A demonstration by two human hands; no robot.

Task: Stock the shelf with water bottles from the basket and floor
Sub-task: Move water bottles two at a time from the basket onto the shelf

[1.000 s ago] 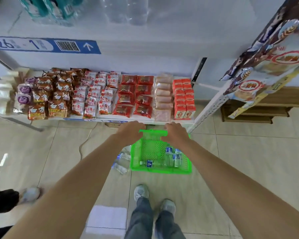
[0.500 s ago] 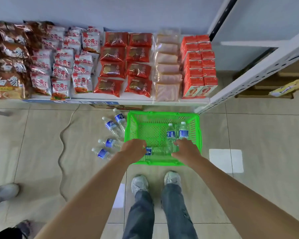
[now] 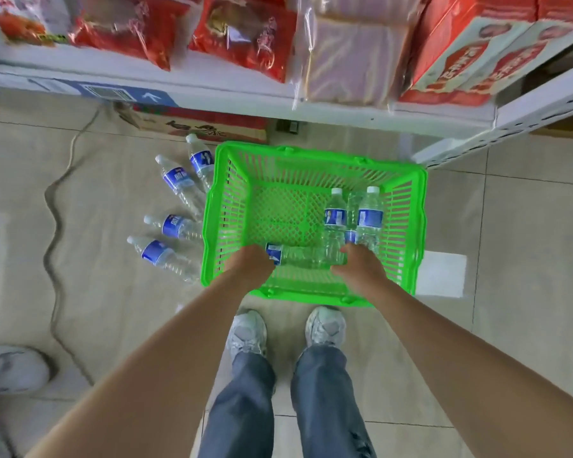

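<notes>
Since half a second ago both hands have dropped lower into the basket and the view has closed in on it, so the upper shelves are out of shot now.

Nearest to the camera: blue jeans (image 3: 245, 408) and grey sneakers (image 3: 247, 332) standing on beige floor tiles (image 3: 526, 259), with someone else's shoe (image 3: 14, 368) poking in at the left edge. A grey cable (image 3: 52, 233) snakes across the floor on the left.

Just past the toes sits the green basket (image 3: 417, 226). The left hand (image 3: 250, 267) is on the cap end of a lying bottle (image 3: 298, 257) at the basket's near side, fingers curled round it. The right hand (image 3: 361, 266) is at the other end of that same bottle, and its fingers are tucked under where I can't tell if they're gripping it or something else. Two more bottles (image 3: 336, 216) stand upright in the basket's right half, right behind the right hand.

Left of the basket, four bottles on the floor (image 3: 166, 256) lie fanned out, bases touching or nearly touching the basket wall, caps pointing away.

Farther back there's a cardboard box (image 3: 196, 125) tucked under the bottom shelf (image 3: 212, 97), which has a blue label strip on its edge. On it are red snack bags (image 3: 245, 34), clear-wrapped pale packs (image 3: 351, 57) and red cartons (image 3: 470, 61), pretty blurry. A white perforated upright (image 3: 510, 127) runs off at right.
</notes>
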